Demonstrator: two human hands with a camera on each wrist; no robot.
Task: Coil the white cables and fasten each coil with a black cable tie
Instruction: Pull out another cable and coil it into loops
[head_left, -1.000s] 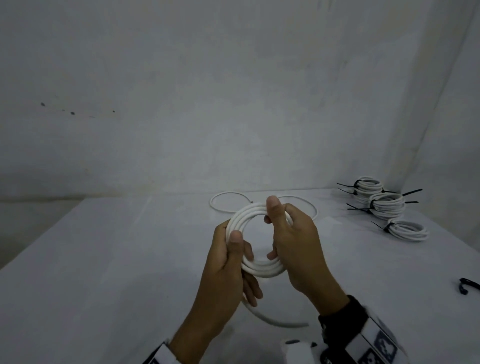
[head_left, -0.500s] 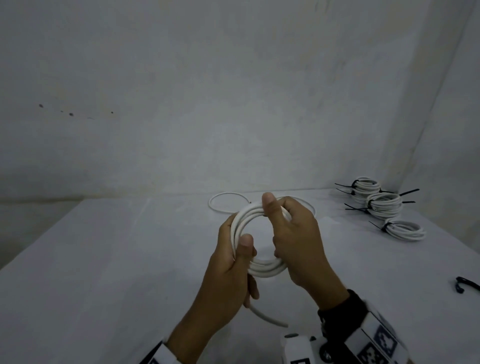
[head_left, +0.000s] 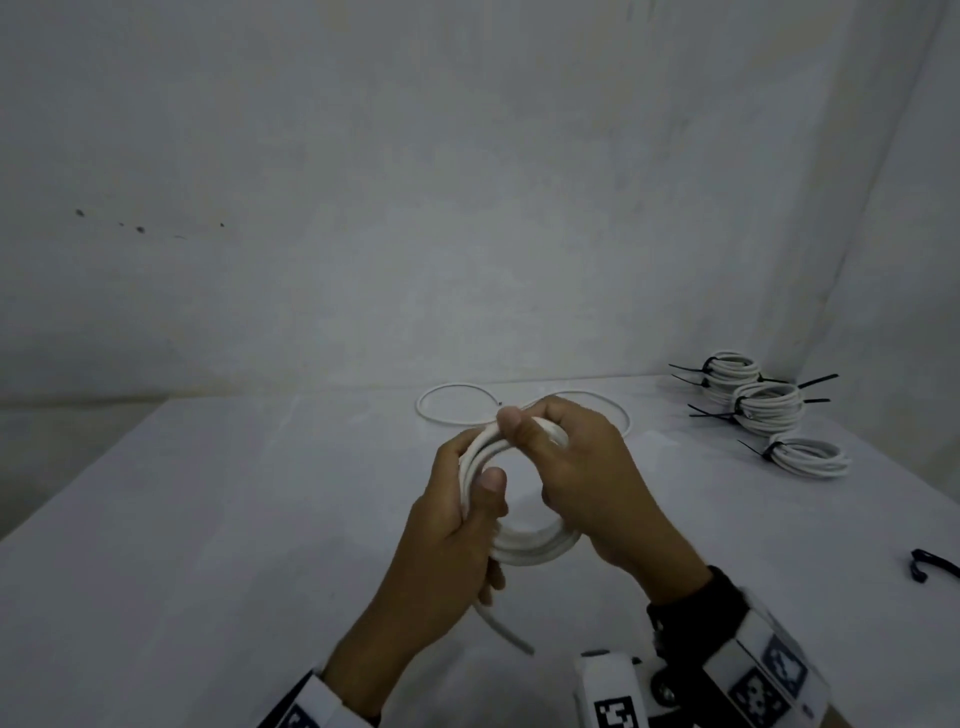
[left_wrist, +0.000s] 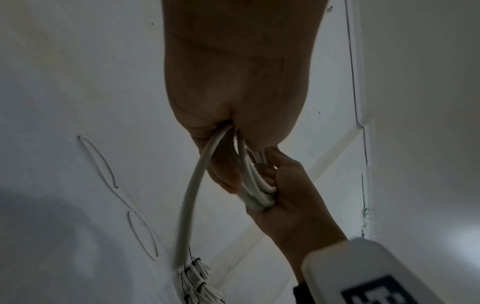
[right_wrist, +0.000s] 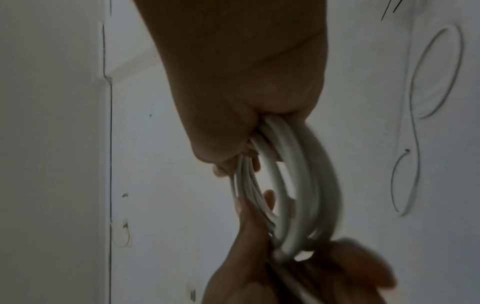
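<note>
1. Holding one white cable coil (head_left: 511, 540) upright between both hands: left hand (head_left: 457, 525) grips its left side, right hand (head_left: 582, 483) its top and right.
2. Free tail (head_left: 506, 631) hangs below the left hand, unwound.
3. Black cable tie (head_left: 930, 564) lies far right, nearer the right hand.

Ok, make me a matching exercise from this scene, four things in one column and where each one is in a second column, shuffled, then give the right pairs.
Things:
1. white coil
2. tied coils
3. loose cable
4. spare black tie

Places:
A. far right corner of the table
B. lying alone at the right edge
C. held in both hands
D. flat on the table beyond the hands

Pairs: 1-C, 2-A, 3-D, 4-B
</note>
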